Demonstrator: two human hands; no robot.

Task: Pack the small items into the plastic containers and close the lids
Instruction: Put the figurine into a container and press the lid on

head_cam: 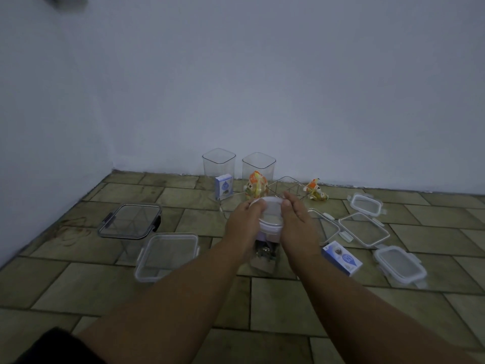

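Observation:
Both of my hands grip a white round lid (270,211) on top of a clear jar (265,254) that stands on the tiled floor and holds dark small items. My left hand (245,220) clasps the lid's left side and my right hand (298,222) its right side. Two orange snack packets (256,187) (316,193) lie behind the jar. One blue and white box (223,186) stands at the back, and a second box (341,257) lies to the right of the jar.
Two tall clear containers (219,162) (258,166) stand open by the wall. A dark-clipped lidded box (130,220) and a clear lidded box (166,256) sit left. Several loose lids (364,204) (363,229) (400,266) lie right. Another clear container (288,186) lies behind my hands.

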